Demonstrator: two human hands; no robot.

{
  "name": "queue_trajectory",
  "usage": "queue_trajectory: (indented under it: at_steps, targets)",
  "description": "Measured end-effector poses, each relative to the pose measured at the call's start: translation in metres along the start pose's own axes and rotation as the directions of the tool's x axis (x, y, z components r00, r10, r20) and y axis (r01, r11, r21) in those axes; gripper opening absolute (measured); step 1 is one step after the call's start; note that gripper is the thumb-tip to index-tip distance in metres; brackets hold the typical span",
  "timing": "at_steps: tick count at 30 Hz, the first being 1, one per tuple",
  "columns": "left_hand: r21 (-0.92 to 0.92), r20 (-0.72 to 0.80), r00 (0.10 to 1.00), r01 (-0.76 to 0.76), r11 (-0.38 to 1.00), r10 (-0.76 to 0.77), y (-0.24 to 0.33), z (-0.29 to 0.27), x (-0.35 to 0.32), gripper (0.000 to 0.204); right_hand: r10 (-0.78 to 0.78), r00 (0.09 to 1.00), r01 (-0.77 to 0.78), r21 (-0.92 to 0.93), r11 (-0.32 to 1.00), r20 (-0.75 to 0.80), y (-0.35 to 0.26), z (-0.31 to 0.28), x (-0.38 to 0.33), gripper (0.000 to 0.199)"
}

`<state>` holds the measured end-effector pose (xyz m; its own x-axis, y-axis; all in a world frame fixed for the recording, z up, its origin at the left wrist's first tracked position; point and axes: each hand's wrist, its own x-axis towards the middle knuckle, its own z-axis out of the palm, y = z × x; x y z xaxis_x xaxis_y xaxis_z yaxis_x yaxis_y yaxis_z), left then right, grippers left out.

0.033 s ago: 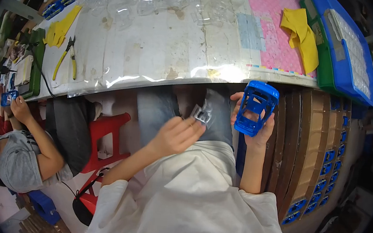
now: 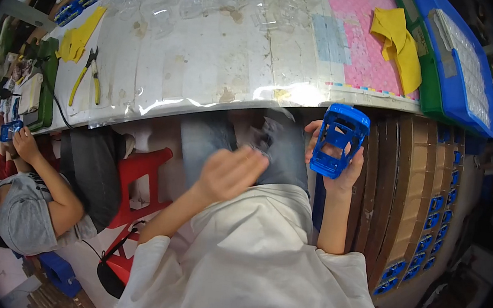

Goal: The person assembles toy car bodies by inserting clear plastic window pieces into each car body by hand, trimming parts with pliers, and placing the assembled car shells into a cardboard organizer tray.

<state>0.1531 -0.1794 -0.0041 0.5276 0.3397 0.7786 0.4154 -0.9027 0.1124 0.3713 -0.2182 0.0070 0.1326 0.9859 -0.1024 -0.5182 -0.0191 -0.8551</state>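
Blue car body (image 2: 339, 140), a hollow shell with window openings, is in the right hand (image 2: 344, 180), near the front edge of the tabletop (image 2: 203, 52). Positions below are taken from the car body.

Tabletop: pale and patched, spreads beyond the car body and far to its left.

Cardboard trays (image 2: 414, 203): grouped to its right; blue parts (image 2: 394, 270) sit in the compartments of the visible one.

Person in a grey shirt (image 2: 27, 214): well to its left, a small blue item (image 2: 11, 131) in hand.

Blue crate (image 2: 481, 123): beyond it and to its right, clear plastic packs (image 2: 470, 55) inside; green crate (image 2: 431, 84) just beside.

Pink sheet (image 2: 366, 37): on the tabletop, beyond it.

Red stool (image 2: 146, 179): to its left, nearer the wearer.

Yellow cloths: one (image 2: 400, 47) beyond it on the pink sheet, another (image 2: 82, 35) well to its left.

Hands: right grip clamped on the car body, digits on both its sides. Left hand (image 2: 229, 173), to its left, is blurred; fingers together, but I cannot tell whether this grip is clamped on anything.

Yellow-handled pliers (image 2: 92, 79): well to its left, on the tabletop.

Clear plastic piece (image 2: 263, 136): to its left, blurred, right at the left fingertips.
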Motion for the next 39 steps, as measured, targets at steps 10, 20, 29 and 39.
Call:
queue_trajectory:
  at_steps: [10, 20, 29, 39]
  targets:
    - [-0.111, 0.329, 0.944, 0.031, 0.993, 0.008, 0.013, 0.020, -0.027, 0.025, 0.105, 0.990, -0.092, 0.140, 0.986, -0.091, -0.003, 0.011, 0.001, 0.092]
    - [-0.080, 0.163, 0.986, 0.032, 0.996, -0.019, 0.018, 0.003, -0.013, 0.024, 0.128, 0.991, -0.114, 0.277, 0.954, -0.033, 0.000, 0.015, -0.002, 0.078]
    - [-0.039, -0.047, 0.992, -0.115, 0.993, 0.114, 0.033, -0.015, 0.029, 0.017, 0.081, 0.996, -0.089, 0.198, 0.976, 0.044, 0.003, 0.027, -0.005, 0.058]
    - [-0.058, 0.033, 0.995, -0.089, 0.994, 0.091, 0.039, -0.010, 0.038, 0.018, 0.036, 0.997, -0.031, 0.087, 0.996, -0.063, 0.008, 0.034, -0.008, 0.057]
